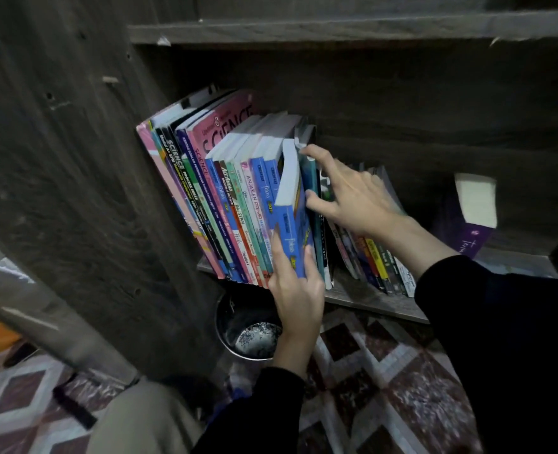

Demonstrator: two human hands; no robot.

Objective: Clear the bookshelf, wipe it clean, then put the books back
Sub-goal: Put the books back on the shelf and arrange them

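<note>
A row of upright books [225,191] leans left on the dark wooden bookshelf [379,303]. My left hand [295,290] grips the lower spine of a blue book [292,221] that sticks out of the row. My right hand [346,191] has its fingers spread, pressing against the teal book [310,172] just right of the blue one. A second group of thin books [375,257] leans behind my right wrist. A purple book [467,221] stands at the far right of the shelf.
A round metal bin [248,326] stands on the floor under the shelf's front edge. The shelf's thick side panel [74,191] rises at left. Patterned red and white floor covering [385,388] spreads below. A dark pen-like object [74,407] lies at lower left.
</note>
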